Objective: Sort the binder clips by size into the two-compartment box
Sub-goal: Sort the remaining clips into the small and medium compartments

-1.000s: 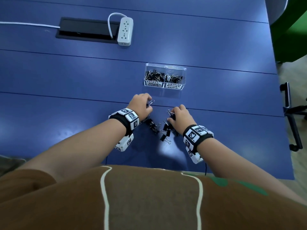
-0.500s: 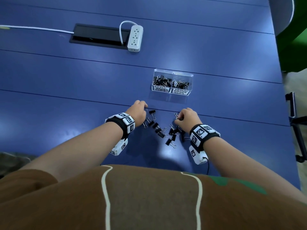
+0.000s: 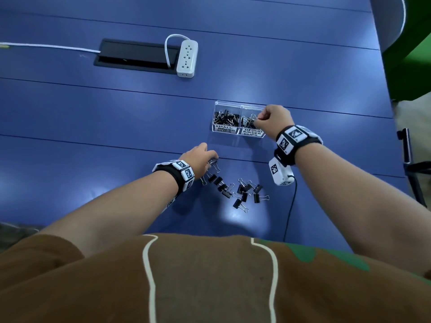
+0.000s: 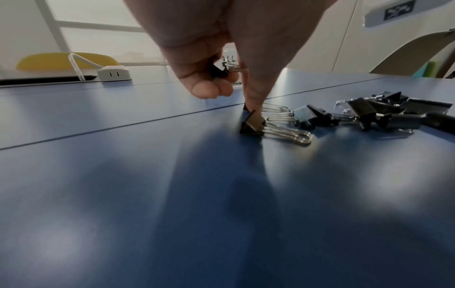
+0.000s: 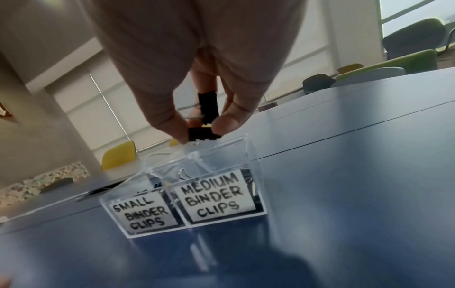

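A: What's closest to the person?

B: A brown shirt point(image 3: 210, 276) w/ a white line. Then the blue table point(image 3: 93, 127). A bunch of loose clips point(image 3: 242, 192) lies on it, black w/ shiny wire handles, between the 2 arms.

A: And the left hand?

B: The left hand point(image 3: 198, 157) is at the left end of that bunch. In the left wrist view its curled fingers point(image 4: 204, 89) hold a small black clip point(image 4: 218, 71) tucked in the palm. Its thumb tip also presses down on another clip point(image 4: 253, 123) that sits on the table.

A: The right hand?

B: The right hand point(image 3: 275, 120) is farther out, up over the clear box point(image 3: 238, 134). In the right wrist view its thumb & a finger pinch black clips point(image 5: 208, 117), at least 2, just above the box's top edge. They aren't let go yet.

A: Which side of the box?

B: Over the right part, the one w/ the label "MEDIUM BINDER CLIPS". The left part says "SMALL BINDER CLIPS". Both parts have black clips in them.

A: What's past the box?

B: A white power strip point(image 3: 186, 59) next to a black cable hatch point(image 3: 135, 55) in the table, & a white cord point(image 3: 51, 46) going off to the left. A green chair point(image 3: 410, 54) is at the far right, off the table.
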`<control>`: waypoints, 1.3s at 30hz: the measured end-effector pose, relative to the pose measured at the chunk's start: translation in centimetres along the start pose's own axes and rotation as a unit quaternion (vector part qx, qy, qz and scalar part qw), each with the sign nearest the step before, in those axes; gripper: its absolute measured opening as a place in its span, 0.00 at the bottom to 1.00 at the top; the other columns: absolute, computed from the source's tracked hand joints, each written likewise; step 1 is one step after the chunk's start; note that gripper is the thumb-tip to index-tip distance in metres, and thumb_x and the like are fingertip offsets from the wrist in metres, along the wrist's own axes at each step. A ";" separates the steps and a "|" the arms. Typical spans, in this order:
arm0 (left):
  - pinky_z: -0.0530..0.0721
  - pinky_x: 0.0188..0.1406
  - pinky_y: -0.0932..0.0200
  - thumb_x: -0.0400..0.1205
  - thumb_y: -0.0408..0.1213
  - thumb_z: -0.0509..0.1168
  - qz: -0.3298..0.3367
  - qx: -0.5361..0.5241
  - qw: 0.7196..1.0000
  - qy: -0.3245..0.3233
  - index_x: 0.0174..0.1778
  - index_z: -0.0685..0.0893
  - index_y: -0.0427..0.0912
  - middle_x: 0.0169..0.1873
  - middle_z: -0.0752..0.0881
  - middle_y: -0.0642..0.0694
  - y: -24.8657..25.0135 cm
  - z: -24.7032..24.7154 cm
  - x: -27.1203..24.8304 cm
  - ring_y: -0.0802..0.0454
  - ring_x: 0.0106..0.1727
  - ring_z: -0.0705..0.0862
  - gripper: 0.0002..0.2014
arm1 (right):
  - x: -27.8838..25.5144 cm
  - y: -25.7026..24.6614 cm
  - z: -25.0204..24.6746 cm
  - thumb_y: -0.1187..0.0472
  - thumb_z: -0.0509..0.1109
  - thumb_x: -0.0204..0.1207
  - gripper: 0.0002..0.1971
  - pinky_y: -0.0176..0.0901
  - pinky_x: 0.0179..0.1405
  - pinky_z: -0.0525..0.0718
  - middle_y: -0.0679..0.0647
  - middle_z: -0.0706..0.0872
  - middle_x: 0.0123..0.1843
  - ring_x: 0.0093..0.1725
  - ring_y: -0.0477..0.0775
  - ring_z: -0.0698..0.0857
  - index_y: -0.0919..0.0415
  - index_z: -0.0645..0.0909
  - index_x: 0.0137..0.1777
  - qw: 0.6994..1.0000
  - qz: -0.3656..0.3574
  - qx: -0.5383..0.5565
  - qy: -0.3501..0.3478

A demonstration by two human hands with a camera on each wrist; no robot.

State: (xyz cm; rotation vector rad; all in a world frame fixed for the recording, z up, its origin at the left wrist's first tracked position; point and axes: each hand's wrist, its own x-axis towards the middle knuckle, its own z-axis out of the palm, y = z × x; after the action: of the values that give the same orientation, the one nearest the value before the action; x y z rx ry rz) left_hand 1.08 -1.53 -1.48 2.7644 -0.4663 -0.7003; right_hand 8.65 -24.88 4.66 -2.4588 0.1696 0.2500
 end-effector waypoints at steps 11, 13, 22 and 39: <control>0.81 0.57 0.46 0.82 0.44 0.63 0.035 -0.090 0.994 0.044 0.59 0.76 0.40 0.58 0.77 0.40 3.1 -2.4 2.5 0.42 0.53 0.81 0.14 | -2.1 2.6 0.4 0.65 0.67 0.72 0.10 0.43 0.57 0.78 0.58 0.84 0.54 0.47 0.55 0.81 0.58 0.83 0.53 1.000 -0.016 -0.008 0.000; 0.79 0.58 0.49 0.82 0.43 0.64 0.047 -0.112 0.990 0.067 0.61 0.76 0.38 0.59 0.76 0.38 4.6 -3.9 4.2 0.41 0.54 0.81 0.15 | -4.3 3.5 0.7 0.67 0.66 0.71 0.10 0.43 0.55 0.80 0.57 0.85 0.50 0.44 0.53 0.80 0.58 0.84 0.49 0.999 -0.017 -0.012 -0.029; 0.82 0.56 0.45 0.82 0.41 0.63 0.007 -0.075 0.994 0.076 0.61 0.75 0.34 0.60 0.75 0.36 8.5 -7.0 11.5 0.35 0.52 0.82 0.16 | -12.1 7.0 3.8 0.65 0.67 0.71 0.12 0.48 0.58 0.81 0.58 0.78 0.58 0.54 0.60 0.81 0.61 0.82 0.55 0.974 -0.025 -0.092 -0.204; 0.81 0.56 0.46 0.76 0.41 0.67 0.182 0.000 0.981 -0.071 0.58 0.81 0.44 0.57 0.78 0.42 8.8 1.0 2.2 0.43 0.62 0.76 0.15 | -10.1 8.1 4.0 0.68 0.67 0.72 0.17 0.42 0.60 0.77 0.53 0.77 0.52 0.47 0.50 0.77 0.56 0.81 0.60 0.994 0.070 0.022 -0.081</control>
State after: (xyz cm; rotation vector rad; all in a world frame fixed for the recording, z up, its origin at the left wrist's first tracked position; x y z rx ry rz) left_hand 0.23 -10.58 -0.44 2.5346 -0.9703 -0.8015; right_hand -3.17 -28.09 -1.03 -2.3729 0.2751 0.4989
